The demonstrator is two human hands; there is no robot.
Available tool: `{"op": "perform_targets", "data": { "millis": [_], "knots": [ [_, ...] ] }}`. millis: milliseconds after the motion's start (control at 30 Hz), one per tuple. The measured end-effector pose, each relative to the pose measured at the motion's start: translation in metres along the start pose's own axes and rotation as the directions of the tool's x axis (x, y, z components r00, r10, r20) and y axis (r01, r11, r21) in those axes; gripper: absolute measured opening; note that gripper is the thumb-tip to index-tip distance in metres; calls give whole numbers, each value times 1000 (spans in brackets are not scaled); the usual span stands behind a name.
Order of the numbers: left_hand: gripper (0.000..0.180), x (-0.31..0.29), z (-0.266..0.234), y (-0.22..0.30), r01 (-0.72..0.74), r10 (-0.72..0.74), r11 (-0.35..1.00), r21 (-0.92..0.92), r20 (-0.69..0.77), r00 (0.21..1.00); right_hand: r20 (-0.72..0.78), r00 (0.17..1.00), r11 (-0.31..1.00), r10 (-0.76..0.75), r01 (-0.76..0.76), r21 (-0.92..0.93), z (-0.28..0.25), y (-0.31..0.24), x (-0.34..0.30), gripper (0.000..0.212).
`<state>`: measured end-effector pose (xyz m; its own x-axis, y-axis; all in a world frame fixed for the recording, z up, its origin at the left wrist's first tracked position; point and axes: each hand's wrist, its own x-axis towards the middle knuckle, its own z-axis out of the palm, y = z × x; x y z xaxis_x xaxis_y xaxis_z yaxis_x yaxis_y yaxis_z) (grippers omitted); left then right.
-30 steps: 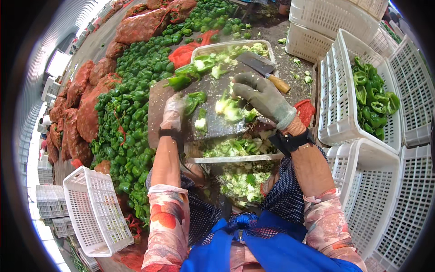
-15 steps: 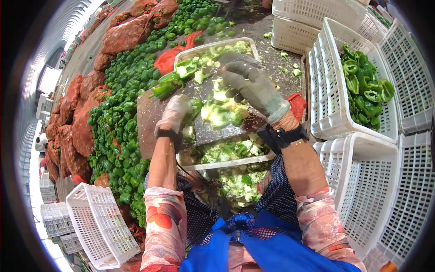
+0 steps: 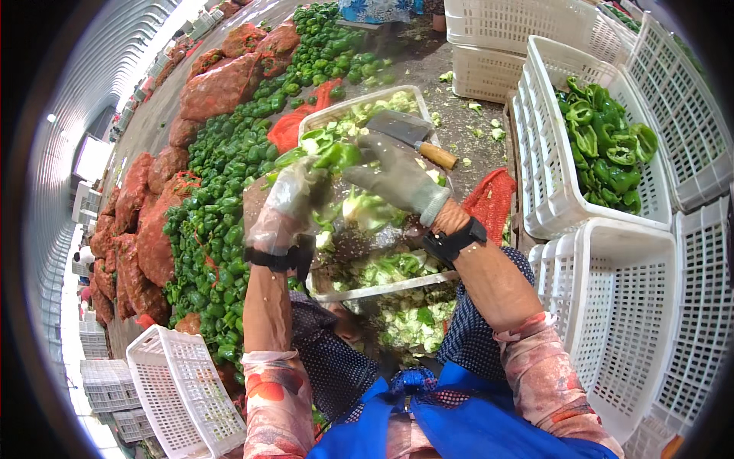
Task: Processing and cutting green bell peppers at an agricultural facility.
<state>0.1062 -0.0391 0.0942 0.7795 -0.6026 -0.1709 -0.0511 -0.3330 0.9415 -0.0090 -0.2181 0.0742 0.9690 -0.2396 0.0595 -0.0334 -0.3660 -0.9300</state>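
Note:
My left hand (image 3: 289, 195), in a whitish glove, closes around a cut green pepper (image 3: 336, 156) above the board. From the right, my right hand (image 3: 401, 174) in a grey glove meets the same pepper, its blurred fingers and thumb against the piece. Below them, a wet dark board (image 3: 367, 249) bears pale pepper cores (image 3: 371, 208). Just beyond my right hand lies a cleaver (image 3: 397, 127) with a wooden handle, resting across the far side of a white tray (image 3: 419, 99) of trimmings.
A long heap of whole green peppers (image 3: 222, 206) runs along the left, with red mesh sacks (image 3: 218, 88) behind it. At right stands a white crate (image 3: 539, 145) holding cut peppers (image 3: 608, 153), beside another crate (image 3: 619, 306). Trimmings (image 3: 417, 321) lie between my knees.
My right hand has moved down and left from over the cleaver, uncovering it. My left hand has risen slightly, bringing the pepper up against the right hand's fingers.

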Motion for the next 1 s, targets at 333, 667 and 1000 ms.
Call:
{"op": "perform_targets", "data": {
  "millis": [333,667,1000],
  "knots": [
    [26,-33,16,-9,26,73,900,-436,209,975,171,968,775,186,-252,580,1,7,0,35],
    [23,-33,-10,-4,-117,163,977,-181,267,950,604,779,311,165,-623,718,40,11,12,27],
    [34,-21,-49,-63,-165,164,964,210,19,986,-153,986,-84,-64,147,986,-61,43,23,29]
  ]
}}
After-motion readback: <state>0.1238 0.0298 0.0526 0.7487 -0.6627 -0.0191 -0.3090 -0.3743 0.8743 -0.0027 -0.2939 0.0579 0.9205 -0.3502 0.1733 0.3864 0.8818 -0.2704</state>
